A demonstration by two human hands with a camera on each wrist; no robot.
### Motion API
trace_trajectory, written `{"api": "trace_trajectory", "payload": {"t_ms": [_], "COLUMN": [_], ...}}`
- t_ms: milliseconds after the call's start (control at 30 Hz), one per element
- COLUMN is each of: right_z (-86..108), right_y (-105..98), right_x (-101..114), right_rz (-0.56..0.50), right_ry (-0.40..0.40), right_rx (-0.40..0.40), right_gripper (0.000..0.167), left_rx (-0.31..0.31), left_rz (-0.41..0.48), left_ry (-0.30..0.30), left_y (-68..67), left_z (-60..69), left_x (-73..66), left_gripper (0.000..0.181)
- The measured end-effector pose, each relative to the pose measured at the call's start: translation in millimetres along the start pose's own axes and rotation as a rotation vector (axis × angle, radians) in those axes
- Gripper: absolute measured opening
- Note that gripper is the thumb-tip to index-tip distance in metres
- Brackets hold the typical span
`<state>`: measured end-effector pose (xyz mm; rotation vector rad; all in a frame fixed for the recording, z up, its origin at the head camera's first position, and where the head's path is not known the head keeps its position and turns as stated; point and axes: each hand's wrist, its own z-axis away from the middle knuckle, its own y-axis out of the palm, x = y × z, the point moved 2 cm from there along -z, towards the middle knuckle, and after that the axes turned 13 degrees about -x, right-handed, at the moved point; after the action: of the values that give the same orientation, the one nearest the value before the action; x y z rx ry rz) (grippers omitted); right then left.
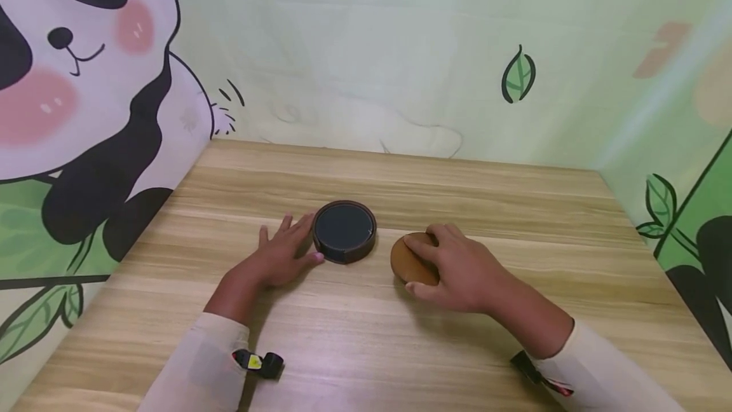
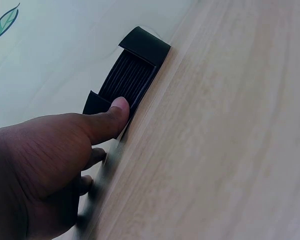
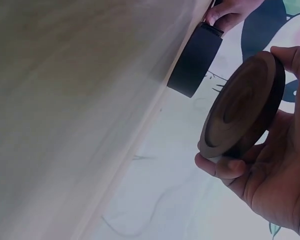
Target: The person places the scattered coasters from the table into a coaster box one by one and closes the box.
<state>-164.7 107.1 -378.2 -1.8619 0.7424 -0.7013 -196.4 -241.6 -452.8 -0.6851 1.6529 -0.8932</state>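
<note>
Near the middle of the table, a round black coaster holder [image 1: 345, 232] with a stack of thin dark coasters [image 2: 127, 77] stands upright, its side cut-out showing the stack's edges. My left hand [image 1: 281, 254] is at its left side, fingers spread and fairly straight, with the thumb [image 2: 112, 120] touching its front edge. To the right, my right hand [image 1: 460, 266] grips a round brown wooden coaster [image 1: 413, 259] by its rim between thumb and fingers. The right wrist view shows this coaster [image 3: 242, 102] tilted and raised off the table, with a circular recess on its underside.
The wood-grain table [image 1: 343, 348] extends around both hands. Behind it stands a pale green printed wall [image 1: 354, 68] with a leaf motif, and a large panda picture [image 1: 97, 81] covers the left side wall.
</note>
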Motion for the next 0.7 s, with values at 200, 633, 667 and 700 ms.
{"api": "trace_trajectory", "payload": {"t_ms": [200, 633, 667, 700], "right_z": [-15.1, -49.3, -52.4, -55.4], "right_y": [7.9, 25.4, 26.5, 27.4], "right_x": [8.5, 15.3, 15.9, 16.5], "right_rz": [0.002, 0.029, 0.025, 0.022], "right_ry": [0.018, 0.053, 0.054, 0.057], "right_rx": [-0.008, 0.029, 0.031, 0.031], "right_gripper": [0.074, 0.076, 0.076, 0.077], "left_rx": [0.0, 0.005, 0.007, 0.008], "left_rz": [0.006, 0.01, 0.01, 0.009], "left_ry": [-0.001, -0.005, -0.007, -0.009], "left_y": [-1.7, -2.1, -2.0, -1.9], "left_z": [0.1, -0.9, -0.6, -0.5], "left_x": [0.9, 1.0, 0.9, 1.0], "left_gripper": [0.086, 0.085, 0.085, 0.085]}}
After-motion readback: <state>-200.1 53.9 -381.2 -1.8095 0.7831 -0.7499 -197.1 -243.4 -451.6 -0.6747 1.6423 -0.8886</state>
